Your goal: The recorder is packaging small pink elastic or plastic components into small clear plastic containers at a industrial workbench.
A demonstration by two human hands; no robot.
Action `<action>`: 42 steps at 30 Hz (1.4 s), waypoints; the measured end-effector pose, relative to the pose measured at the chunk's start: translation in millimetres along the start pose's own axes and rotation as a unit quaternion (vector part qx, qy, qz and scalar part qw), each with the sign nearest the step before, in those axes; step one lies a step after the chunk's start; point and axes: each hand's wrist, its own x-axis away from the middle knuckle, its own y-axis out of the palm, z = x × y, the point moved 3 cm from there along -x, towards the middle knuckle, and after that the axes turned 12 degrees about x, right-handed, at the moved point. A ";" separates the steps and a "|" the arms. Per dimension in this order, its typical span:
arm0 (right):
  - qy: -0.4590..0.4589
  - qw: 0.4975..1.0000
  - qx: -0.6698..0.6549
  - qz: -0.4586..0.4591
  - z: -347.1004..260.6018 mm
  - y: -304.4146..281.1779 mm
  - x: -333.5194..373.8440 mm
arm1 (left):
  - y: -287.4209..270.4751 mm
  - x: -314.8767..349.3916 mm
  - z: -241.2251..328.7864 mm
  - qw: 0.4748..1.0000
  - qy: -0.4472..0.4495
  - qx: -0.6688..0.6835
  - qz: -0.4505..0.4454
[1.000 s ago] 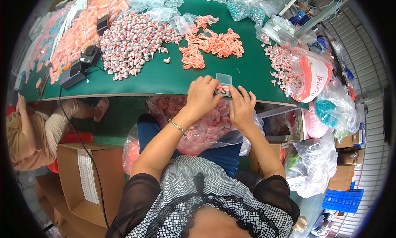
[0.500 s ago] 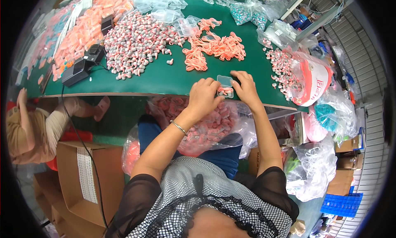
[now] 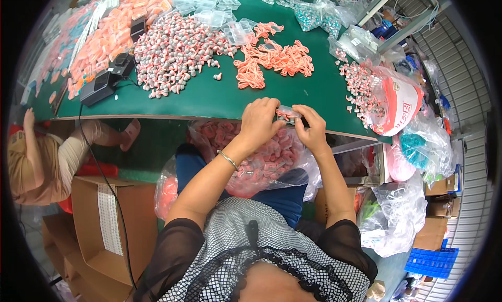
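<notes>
Case [image 3: 288, 112] at green tabletop [image 3: 209, 104] (carton [image 3: 86, 213] below)

Just above the centre of the frame, the lid [image 3: 289, 110] of a small clear case [image 3: 281, 120], which stood upright a moment ago, is now folded down over the pieces inside; fingers hide whether it has fastened. The right hand [image 3: 314, 127], earlier spread just beside the case, now curls its fingers onto the lid's right side.
</notes>
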 end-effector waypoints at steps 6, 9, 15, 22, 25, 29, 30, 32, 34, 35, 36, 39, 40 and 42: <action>-0.033 0.999 0.035 0.021 -7.3 1.9 11.0 | -4.3 5.4 -1.2 0.999 -0.019 -0.011 0.036; -0.028 0.999 0.032 0.030 -7.1 3.2 14.8 | -2.0 2.9 0.7 0.998 -0.046 -0.026 0.037; -0.024 0.998 0.028 0.047 -8.0 8.3 17.1 | 2.8 7.5 -4.7 0.992 -0.085 0.025 0.087; -0.028 0.996 0.036 0.075 -7.2 11.8 19.0 | 9.7 20.9 3.9 0.985 0.002 -0.021 0.169; -0.022 0.997 0.035 0.072 -6.5 13.1 20.2 | 12.5 27.9 7.9 0.981 0.024 -0.017 0.194; -0.031 0.996 0.037 0.078 -8.3 13.6 21.0 | 17.3 41.5 12.0 0.981 0.036 -0.038 0.184; -0.031 0.996 0.037 0.078 -8.5 13.9 21.4 | 18.2 45.0 14.6 0.981 0.053 -0.054 0.177; -0.038 0.995 0.037 0.081 -9.9 13.6 20.1 | 20.5 48.5 19.3 0.981 0.055 -0.082 0.167; -0.043 0.995 0.038 0.084 -11.0 12.8 20.6 | 21.2 50.4 22.0 0.980 0.056 -0.108 0.156; -0.045 0.995 0.041 0.085 -9.7 13.3 21.2 | 21.6 50.7 21.9 0.980 0.057 -0.117 0.149; -0.049 0.994 0.043 0.086 -7.7 13.7 21.5 | 22.0 49.7 22.7 0.980 0.059 -0.127 0.144; -0.074 0.993 0.050 0.074 -4.6 15.4 24.4 | 15.6 52.2 24.1 0.984 0.046 -0.113 0.127; -0.074 0.993 0.051 0.076 -3.3 15.0 24.9 | 13.4 52.5 21.5 0.984 0.047 -0.112 0.127; -0.083 0.993 0.059 0.064 -2.6 14.5 26.6 | 7.4 49.6 18.8 0.990 0.060 -0.073 0.106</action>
